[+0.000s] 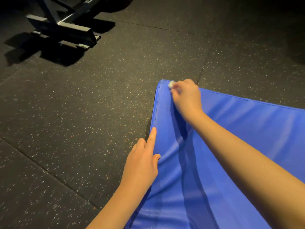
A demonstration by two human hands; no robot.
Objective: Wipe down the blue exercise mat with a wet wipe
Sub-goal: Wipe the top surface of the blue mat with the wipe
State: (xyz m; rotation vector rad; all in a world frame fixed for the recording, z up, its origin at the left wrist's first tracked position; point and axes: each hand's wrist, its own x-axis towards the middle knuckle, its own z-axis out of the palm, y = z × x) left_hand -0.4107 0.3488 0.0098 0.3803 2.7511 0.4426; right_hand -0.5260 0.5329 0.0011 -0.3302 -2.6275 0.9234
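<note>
2 hands (187, 96), 1 mat (231, 146), 1 wipe (171, 84).

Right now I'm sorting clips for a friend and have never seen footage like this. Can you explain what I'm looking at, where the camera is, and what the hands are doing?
There is no machine here. A person wears one camera on the head, looking forward and down, so both bare arms reach in from the bottom of the picture. A blue exercise mat lies on a dark speckled rubber floor. The right hand is closed on a small bunched white wet wipe, pressing it at the mat's far corner. The left hand rests on the mat's left edge, forefinger stretched along the seam, holding nothing. At the upper left stands the metal base of some gym equipment; which machine it is cannot be told.
</note>
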